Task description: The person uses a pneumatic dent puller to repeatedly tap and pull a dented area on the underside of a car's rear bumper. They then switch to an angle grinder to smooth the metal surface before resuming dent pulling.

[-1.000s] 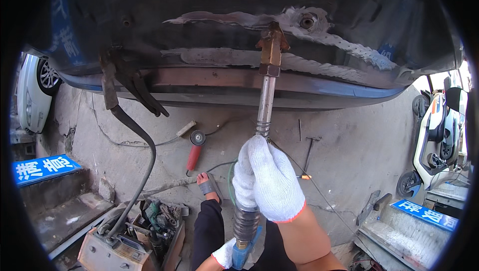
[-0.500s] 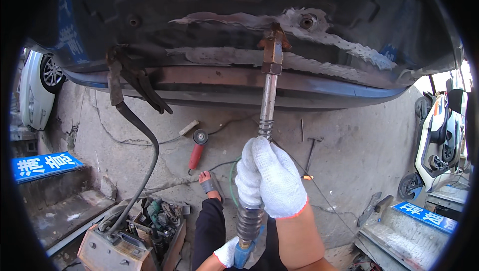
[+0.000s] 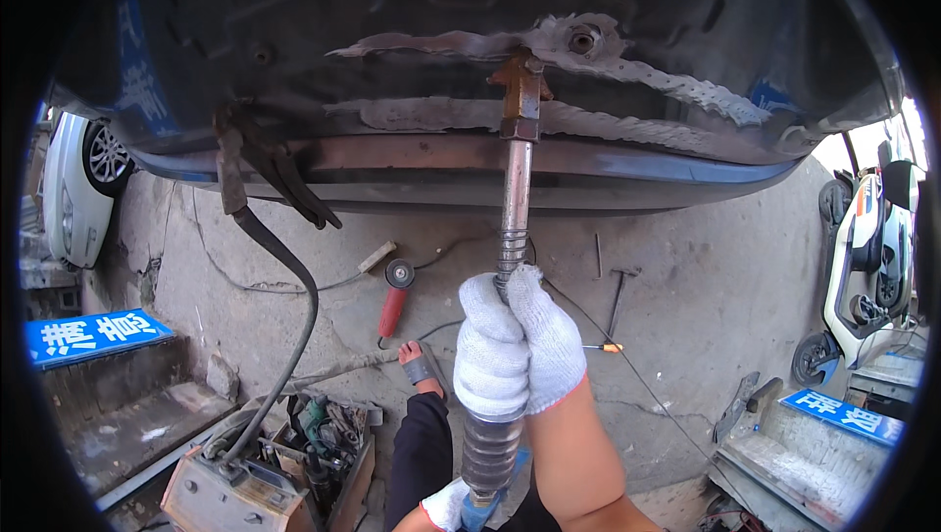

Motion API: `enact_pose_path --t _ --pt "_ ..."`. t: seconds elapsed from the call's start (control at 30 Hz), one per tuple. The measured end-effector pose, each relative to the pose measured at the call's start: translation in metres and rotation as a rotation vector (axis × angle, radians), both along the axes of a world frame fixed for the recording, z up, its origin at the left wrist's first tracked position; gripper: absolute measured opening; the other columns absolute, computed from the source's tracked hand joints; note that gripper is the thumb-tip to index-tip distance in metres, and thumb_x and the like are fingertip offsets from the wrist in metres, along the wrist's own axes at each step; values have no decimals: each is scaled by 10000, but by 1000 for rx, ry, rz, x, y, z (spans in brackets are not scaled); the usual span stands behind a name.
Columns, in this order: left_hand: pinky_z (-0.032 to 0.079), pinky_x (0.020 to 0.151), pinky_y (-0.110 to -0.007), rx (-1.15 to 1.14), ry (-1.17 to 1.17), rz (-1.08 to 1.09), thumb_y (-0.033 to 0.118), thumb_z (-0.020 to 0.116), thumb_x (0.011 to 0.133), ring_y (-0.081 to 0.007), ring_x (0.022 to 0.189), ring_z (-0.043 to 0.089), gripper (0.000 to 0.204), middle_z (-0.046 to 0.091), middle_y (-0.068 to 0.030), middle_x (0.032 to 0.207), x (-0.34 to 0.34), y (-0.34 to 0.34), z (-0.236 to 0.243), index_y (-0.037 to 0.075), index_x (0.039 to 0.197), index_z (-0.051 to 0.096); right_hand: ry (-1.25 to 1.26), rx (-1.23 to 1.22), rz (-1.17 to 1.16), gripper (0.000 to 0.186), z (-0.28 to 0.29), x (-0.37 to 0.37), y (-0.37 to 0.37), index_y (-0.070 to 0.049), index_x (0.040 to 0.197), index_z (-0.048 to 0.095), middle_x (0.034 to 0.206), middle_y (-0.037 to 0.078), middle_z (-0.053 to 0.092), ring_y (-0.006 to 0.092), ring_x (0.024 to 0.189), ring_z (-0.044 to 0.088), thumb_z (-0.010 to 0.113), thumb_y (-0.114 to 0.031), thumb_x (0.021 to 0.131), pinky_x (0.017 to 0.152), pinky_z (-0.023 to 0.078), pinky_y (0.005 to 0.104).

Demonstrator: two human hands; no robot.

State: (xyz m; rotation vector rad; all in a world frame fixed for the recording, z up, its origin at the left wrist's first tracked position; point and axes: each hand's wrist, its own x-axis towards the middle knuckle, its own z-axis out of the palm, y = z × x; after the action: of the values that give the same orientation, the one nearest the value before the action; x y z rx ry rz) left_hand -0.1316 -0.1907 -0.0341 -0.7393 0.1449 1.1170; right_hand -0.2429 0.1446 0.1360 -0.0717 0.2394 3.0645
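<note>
A slide-hammer dent puller [image 3: 516, 184] runs upright through the middle of the head view. Its brass-coloured head [image 3: 521, 101] is up at a dark car panel [image 3: 421, 76], between two scraped bare-metal strips; whether it touches cannot be told. My right hand [image 3: 520, 346], in a white knit glove, is wrapped round the puller just below its spring. Lower down, my left hand [image 3: 446, 505], gloved too, is closed at the blue handle [image 3: 480, 512], its fingers mostly hidden. On the panel's lower lip hangs a clamp [image 3: 230, 155] with a thick cable [image 3: 294, 267].
On the concrete lie a red angle grinder [image 3: 394, 302], a hammer [image 3: 619, 297], cords and a thin rod [image 3: 599, 256]. A machine box with tools [image 3: 235, 498] stands at lower left. Metal steps [image 3: 127, 385] flank me, a scooter [image 3: 858, 277] is right, a white car [image 3: 74, 189] left.
The puller's head and shaft have shifted slightly left in the picture. My right hand has turned a little on the puller, its grip kept. The view itself has moved slightly.
</note>
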Motion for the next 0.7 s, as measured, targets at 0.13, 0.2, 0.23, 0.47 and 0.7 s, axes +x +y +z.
enact_pose_path --t 0.13,0.2,0.23,0.47,0.7 --pt "481 812 -306 41 116 -188 337 556 944 -144 952 563 487 585 -24 1111 -28 18 20 110 1362 451 -755 604 -65 216 35 -2 -5 -99 855 487 604 -32 420 70 475 392 493 -249 1009 417 308 232" --pt "493 818 -355 -4 320 -261 356 558 941 -176 945 579 494 586 -52 1093 -22 16 17 93 1348 460 -771 604 -40 209 34 0 -8 -102 855 487 605 -33 422 69 476 392 503 -244 1006 415 307 231" --pt "505 798 -383 -67 492 -286 362 564 938 -201 916 598 489 594 -74 1067 -3 5 9 78 1326 475 -749 675 -44 205 34 5 -9 -92 866 488 615 -23 429 76 483 405 493 -241 1008 422 323 233" --pt "553 646 -390 -267 23 -192 288 629 910 -278 732 660 364 645 -139 935 -5 18 20 13 1140 566 -742 694 3 204 19 40 -10 -67 879 478 642 -2 450 85 505 421 464 -221 1012 444 354 235" --pt "560 613 -383 -213 -49 -55 266 655 894 -282 686 667 330 656 -136 869 -11 57 50 -3 1074 587 -749 628 19 196 34 19 12 -88 856 475 625 -10 434 83 496 404 477 -213 1008 433 338 241"
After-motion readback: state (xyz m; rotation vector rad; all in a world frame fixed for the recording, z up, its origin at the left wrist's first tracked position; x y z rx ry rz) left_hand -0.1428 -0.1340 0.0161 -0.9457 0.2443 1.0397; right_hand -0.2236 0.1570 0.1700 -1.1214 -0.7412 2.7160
